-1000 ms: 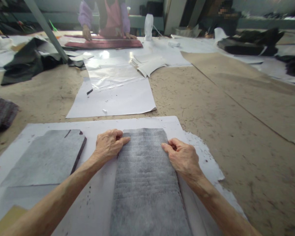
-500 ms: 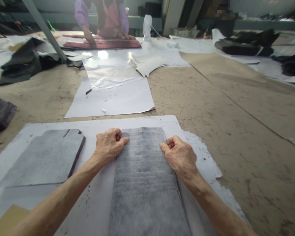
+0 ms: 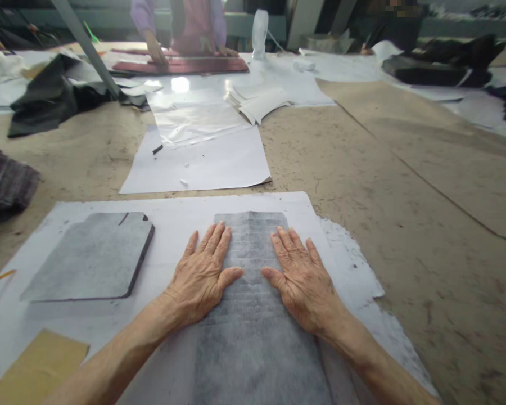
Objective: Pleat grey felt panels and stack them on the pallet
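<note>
1. Grey strip point(image 3: 257, 354). Seen in my head view, it lies lengthwise on the white sheet point(image 3: 175, 216), its far end between the hands and its near end running out of the bottom of my picture. Faint ridges cross the far part; the nearer part looks smoother. I cannot tell how many layers it has.

2. Left hand point(image 3: 202, 275). I have it palm down across the strip's left edge: fingers straight, the middle three close together, the little finger set apart, the thumb out over the ridges. Nothing is pinched.

3. Right hand point(image 3: 303, 278). It mirrors the left across the right edge, fingers extended and slightly fanned, thumb pointing inward. The thumb tips stand apart, with strip showing between them.

4. Pressure. I judge the step to be one of flattening; I would load both palms evenly, since a heavier side could skew the strip.

5. Direction. Strokes from the middle toward the edges should ease the ridges without bunching the material; flat fingers suit this better than fingertips, which could dent it.

6. Surroundings. The grey panel point(image 3: 95, 259) lies left of the strip, well apart, with the yellow card point(image 3: 42, 363) nearer me; I would keep the left forearm clear of that card.
</note>
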Available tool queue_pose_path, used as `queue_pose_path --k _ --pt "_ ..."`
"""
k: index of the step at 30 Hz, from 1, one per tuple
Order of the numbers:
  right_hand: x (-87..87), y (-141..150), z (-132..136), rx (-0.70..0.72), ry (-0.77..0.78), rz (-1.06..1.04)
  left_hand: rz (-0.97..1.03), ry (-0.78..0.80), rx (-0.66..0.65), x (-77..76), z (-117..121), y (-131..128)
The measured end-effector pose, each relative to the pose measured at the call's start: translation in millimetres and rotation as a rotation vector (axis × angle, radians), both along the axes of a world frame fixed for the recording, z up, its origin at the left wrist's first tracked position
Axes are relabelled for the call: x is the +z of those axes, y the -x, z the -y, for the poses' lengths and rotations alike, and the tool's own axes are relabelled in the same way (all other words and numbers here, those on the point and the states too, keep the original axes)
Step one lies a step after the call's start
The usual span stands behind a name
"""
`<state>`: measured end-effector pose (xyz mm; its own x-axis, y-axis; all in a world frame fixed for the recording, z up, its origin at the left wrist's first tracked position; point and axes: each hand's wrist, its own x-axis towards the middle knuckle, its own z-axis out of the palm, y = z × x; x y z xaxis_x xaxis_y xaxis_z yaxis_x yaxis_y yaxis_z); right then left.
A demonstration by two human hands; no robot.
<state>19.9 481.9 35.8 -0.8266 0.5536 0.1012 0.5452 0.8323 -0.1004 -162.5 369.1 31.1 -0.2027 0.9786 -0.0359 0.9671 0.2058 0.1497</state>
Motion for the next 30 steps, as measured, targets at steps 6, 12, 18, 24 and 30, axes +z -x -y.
queue_pose_path --k 6,12,18,24,30 --pt "26.4 -1 3 0.029 -0.057 -0.077 0.010 -0.079 -0.011 20.6 -11 15" --pt "39.1 14 35 0.100 -0.063 -0.198 0.147 -0.069 -0.076 22.8 -73 26" --pt "14.8 14 51 0.170 0.134 -0.046 0.309 -0.004 -0.119 6.2 -93 32" --pt "16.1 13 50 0.158 0.097 -0.049 0.431 -0.012 -0.076 14.0 -94 49" --pt "15.0 15 51 0.155 0.102 -0.019 0.395 -0.050 -0.025 10.5 -94 51"
